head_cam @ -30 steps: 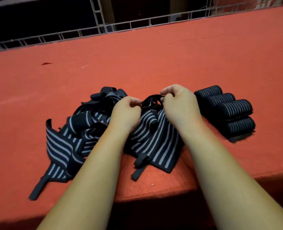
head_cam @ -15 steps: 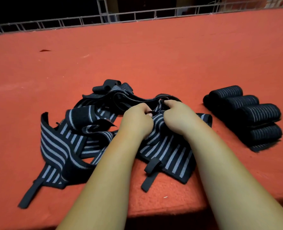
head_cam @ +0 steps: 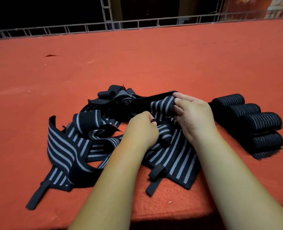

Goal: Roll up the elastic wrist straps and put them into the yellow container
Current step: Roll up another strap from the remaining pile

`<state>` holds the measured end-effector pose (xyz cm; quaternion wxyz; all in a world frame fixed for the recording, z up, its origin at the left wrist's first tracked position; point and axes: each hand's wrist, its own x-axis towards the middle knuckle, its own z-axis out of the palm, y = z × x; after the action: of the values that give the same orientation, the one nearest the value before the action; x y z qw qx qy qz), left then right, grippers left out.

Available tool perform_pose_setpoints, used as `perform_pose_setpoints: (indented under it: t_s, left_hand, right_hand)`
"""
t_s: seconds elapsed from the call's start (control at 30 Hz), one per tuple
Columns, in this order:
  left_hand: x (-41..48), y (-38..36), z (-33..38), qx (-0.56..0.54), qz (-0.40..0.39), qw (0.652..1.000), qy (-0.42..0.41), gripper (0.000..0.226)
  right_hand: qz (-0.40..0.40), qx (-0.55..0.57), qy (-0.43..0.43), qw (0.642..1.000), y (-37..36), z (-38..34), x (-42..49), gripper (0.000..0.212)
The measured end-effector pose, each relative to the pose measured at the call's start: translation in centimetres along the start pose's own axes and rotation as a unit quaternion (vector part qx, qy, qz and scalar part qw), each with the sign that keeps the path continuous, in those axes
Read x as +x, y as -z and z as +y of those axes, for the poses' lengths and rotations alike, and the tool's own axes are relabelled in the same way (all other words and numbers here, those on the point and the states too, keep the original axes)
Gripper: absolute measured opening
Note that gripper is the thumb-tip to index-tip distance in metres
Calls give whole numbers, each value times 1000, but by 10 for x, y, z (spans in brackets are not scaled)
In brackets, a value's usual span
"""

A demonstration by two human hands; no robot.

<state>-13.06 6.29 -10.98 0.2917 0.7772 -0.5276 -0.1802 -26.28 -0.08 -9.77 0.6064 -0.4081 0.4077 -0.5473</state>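
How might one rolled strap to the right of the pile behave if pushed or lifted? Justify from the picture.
The rolled straps lie on their sides as cylinders, so one would probably roll if nudged. A loose end trails from the nearest roll, so lifting may unwind it. The woven fabric looks soft, likely light and squashy.

Red felt-covered table (head_cam: 154, 60), metal lattice frame (head_cam: 137, 24) behind, darkness beyond.

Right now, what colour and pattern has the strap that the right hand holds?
The strap is black with pale grey lengthwise stripes; the head view shows it.
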Motion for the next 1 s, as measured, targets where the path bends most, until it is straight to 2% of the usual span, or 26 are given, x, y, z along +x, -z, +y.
perform_pose_setpoints:
  t_s: [0.1, 0.2, 0.3, 0.37, 0.47, 0.57, 0.67, 0.73, 0.9, 1.0]
  left_hand:
    - [0, 0, 1, 11, 0, 1000, -3, 10]
    - [-2, 1, 3, -6, 7, 1000, -9, 9]
    - [-5, 3, 5, -47, 51, 997, -17, 11]
    - [-6, 6, 6, -70, 73, 995, -15, 10]
    - [-6, 15, 6, -66, 72, 995, -15, 16]
    - [-2, 29, 0, 38, 53, 998, 27, 43]
    - [-1, 48, -10, 94, 37, 991, 86, 51]
    - [-1, 60, -17, 101, 27, 991, 87, 50]
    - [-4, 91, -21, -48, 4, 998, 39, 13]
    - [6, 110, -24, -113, 5, 993, 33, 19]
  right_hand:
    - [13, 37, 3, 999, -2, 2, 1, 24]
    - [8, 35, 5, 999, -3, 0, -1, 31]
    - [-7, -104, 55, 993, 1, 0, -2, 47]
    - [-56, -191, 88, 976, 2, -4, -3, 58]
    - [-123, -342, 112, 925, -2, -3, -8, 59]
    - [-109, -492, 163, 848, -10, 11, -13, 50]
    - [-99, -564, 192, 797, -19, 17, -21, 53]
    - [-116, -579, 214, 778, -25, 18, -26, 53]
    - [-171, -541, 218, 794, -44, 20, -29, 51]
    - [-187, -524, 214, 803, -55, 16, -23, 44]
